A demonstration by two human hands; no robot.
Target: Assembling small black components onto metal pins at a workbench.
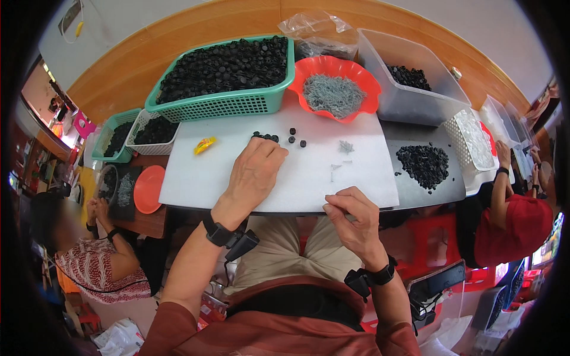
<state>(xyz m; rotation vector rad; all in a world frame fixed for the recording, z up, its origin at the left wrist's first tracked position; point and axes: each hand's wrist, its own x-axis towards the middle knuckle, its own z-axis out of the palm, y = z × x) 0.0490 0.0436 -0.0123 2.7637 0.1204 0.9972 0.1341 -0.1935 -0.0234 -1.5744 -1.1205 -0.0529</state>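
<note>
My left hand (pixel 255 169) is over the white work mat, its fingers curled down and closed at a small cluster of black plastic parts (pixel 265 137). The fingertips are hidden, so what they grip cannot be made out. Just right of it lie a few loose black parts (pixel 303 143). At the mat's front edge, my right hand (pixel 356 219) has its thumb and index finger nearly together in a pinch; anything between them is too small to name. Beyond it lie a few thin metal screws (pixel 336 168) and a small pile of screws (pixel 346 146).
Behind the white mat (pixel 202 178) stand a green basket (pixel 225 105) of black parts, a red scalloped dish (pixel 372 89) of screws and a clear bin (pixel 409 107). A yellow packet (pixel 205 145) lies left; a pile of black parts (pixel 423 166) right. Other people work on both sides.
</note>
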